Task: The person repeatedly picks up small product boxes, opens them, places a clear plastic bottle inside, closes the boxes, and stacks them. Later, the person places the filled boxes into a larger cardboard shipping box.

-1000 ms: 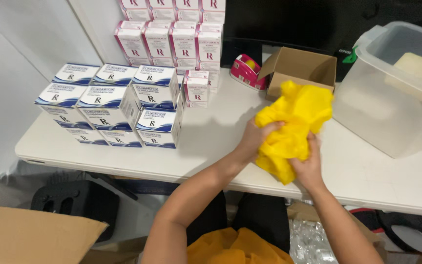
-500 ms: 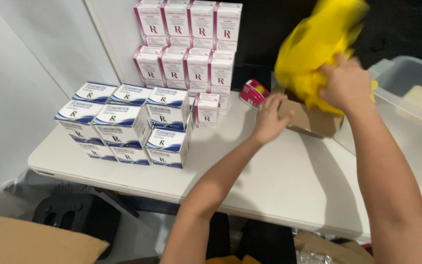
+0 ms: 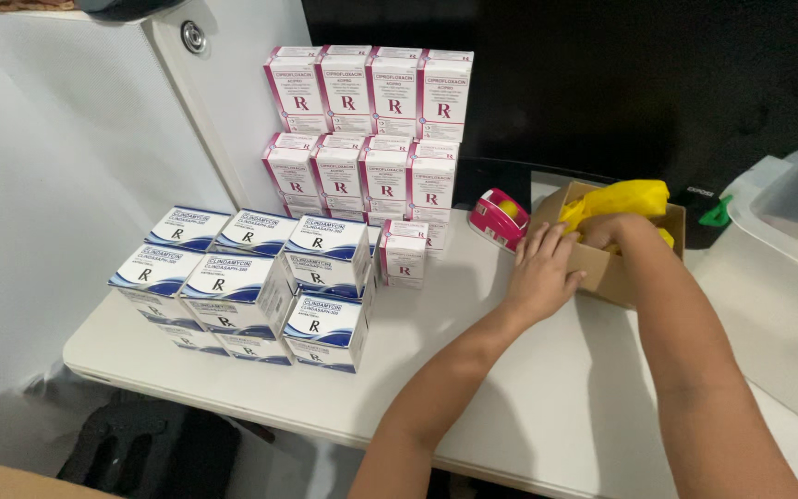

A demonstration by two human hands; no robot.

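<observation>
Where half a second ago the yellow plastic bag point(image 3: 622, 200) was swung high above the table, it now sits bunched inside the open cardboard box point(image 3: 602, 266) on the white table point(image 3: 473, 370). The right hand point(image 3: 613, 231) reaches into the box on top of the bag; its grip cannot be told. The left hand point(image 3: 545, 268), fingers spread open, steadies the box's near wall, beside a pink tape dispenser point(image 3: 501, 218).
</observation>
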